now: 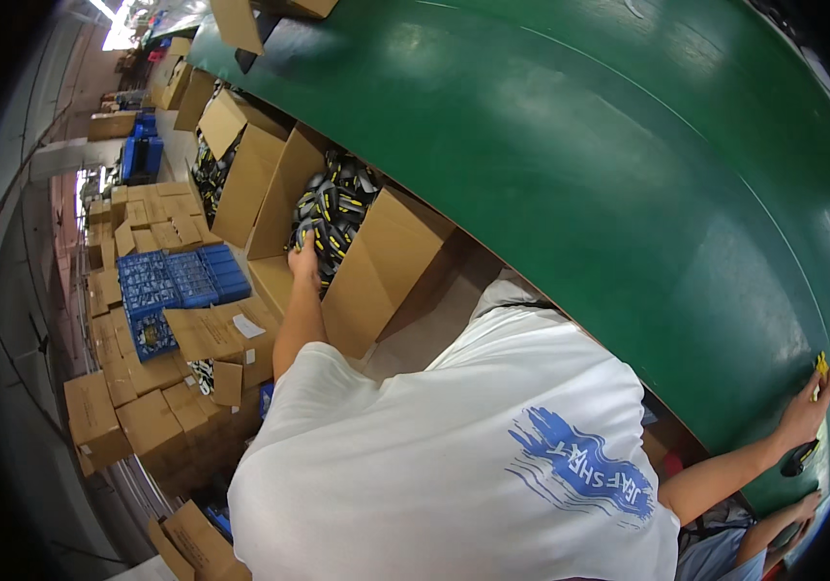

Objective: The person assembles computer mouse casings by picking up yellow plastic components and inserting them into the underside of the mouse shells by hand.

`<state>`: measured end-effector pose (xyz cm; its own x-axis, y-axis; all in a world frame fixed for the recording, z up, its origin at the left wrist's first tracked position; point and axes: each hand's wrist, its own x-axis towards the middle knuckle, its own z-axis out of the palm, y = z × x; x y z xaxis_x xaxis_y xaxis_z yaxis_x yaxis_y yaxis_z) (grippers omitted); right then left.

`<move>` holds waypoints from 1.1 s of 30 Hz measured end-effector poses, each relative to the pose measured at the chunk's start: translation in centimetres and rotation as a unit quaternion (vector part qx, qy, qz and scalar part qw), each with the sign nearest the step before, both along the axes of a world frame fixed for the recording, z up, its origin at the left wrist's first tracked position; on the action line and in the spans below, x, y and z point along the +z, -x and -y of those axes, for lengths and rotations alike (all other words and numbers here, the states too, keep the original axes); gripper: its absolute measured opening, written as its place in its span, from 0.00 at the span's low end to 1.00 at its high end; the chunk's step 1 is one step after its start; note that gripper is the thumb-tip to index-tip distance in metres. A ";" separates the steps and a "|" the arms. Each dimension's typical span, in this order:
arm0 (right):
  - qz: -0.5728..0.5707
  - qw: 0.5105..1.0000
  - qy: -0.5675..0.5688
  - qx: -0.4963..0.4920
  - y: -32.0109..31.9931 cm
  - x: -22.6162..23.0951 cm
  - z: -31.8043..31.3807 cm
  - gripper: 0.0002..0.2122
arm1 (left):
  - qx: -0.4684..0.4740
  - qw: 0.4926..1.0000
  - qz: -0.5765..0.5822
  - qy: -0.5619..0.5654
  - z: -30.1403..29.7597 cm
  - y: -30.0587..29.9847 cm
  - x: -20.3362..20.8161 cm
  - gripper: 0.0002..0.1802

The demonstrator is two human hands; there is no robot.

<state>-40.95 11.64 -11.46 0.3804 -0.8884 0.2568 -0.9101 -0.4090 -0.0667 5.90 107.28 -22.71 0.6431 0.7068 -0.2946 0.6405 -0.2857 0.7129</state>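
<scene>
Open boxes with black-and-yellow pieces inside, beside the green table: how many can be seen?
2 clearly: the near box at the left hand, and the second box just beyond it, farther left. The farther boxes are too small to judge; more may be hidden.

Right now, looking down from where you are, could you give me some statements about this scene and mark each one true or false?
1. The left hand is at the grey, black and yellow items inside an open cardboard box. True.
2. The tabletop is red. False: it is green.
3. The right hand holds a small yellow thing. True.
4. The crates among the stacked boxes are white. False: they are blue.
5. Another person's hand shows at the lower right. True.
</scene>
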 end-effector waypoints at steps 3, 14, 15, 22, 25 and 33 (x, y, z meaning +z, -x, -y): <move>0.017 0.999 -0.030 -0.026 0.7 0.3 0.9 0.23 | 0.027 0.999 0.036 0.021 -2.4 -0.4 0.2 0.52; 0.167 0.978 0.124 0.031 -3.7 1.1 -6.0 0.09 | -0.302 0.788 0.460 -0.275 27.2 -14.6 11.0 0.29; 0.162 0.978 0.128 0.035 -2.6 0.8 -6.0 0.09 | -0.360 0.758 0.473 -0.268 34.9 -14.8 11.6 0.28; 0.218 0.971 0.098 0.017 -0.6 0.0 -5.4 0.15 | -0.777 0.471 0.393 0.139 81.1 3.6 15.9 0.27; 0.246 0.962 0.118 -0.005 -0.1 0.0 -5.2 0.13 | -0.858 0.351 0.316 0.201 95.0 15.4 14.8 0.26; 0.274 0.947 0.167 -0.003 -0.8 0.8 -3.6 0.08 | -0.874 0.391 0.239 -0.161 116.9 33.1 12.8 0.61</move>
<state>-40.14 15.23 -10.63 0.1037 -0.7242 0.6817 -0.7785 -0.4857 -0.3975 -27.23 -9.58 -9.87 0.1530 -0.9852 0.0773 -0.9189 -0.1131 0.3779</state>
